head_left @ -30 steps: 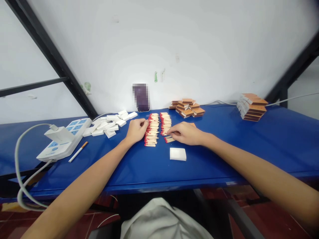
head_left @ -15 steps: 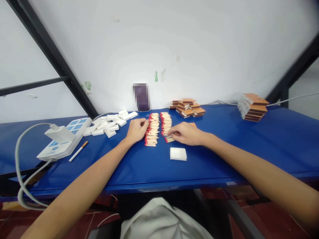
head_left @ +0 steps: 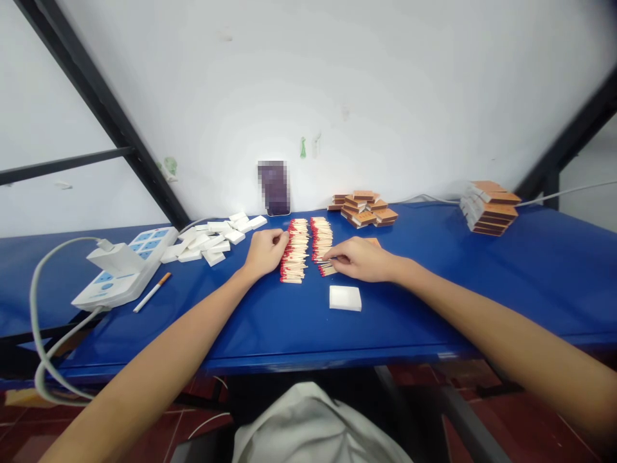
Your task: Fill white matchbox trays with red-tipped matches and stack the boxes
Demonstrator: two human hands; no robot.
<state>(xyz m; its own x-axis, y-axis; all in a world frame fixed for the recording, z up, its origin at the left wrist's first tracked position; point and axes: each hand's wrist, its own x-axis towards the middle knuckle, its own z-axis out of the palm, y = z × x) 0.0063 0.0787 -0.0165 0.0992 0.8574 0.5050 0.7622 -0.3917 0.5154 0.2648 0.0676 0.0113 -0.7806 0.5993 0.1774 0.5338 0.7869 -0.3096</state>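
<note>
On the blue table [head_left: 434, 308] the left match row [head_left: 295, 252] is touched by the curled left hand [head_left: 263, 253]; a grip cannot be told. A few matches [head_left: 329, 270] are pinched by the closed fingertips of the right hand [head_left: 360, 259].

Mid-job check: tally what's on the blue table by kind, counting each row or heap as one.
Rows of red-tipped matches: 2
Heaps of orange boxes: 2
Lone orange box, partly behind the right hand: 1
Heap of white trays: 1
Lone white tray: 1
Power strip: 1
Cigarette: 1
Blurred dark item at the wall: 1
Total: 10
</note>
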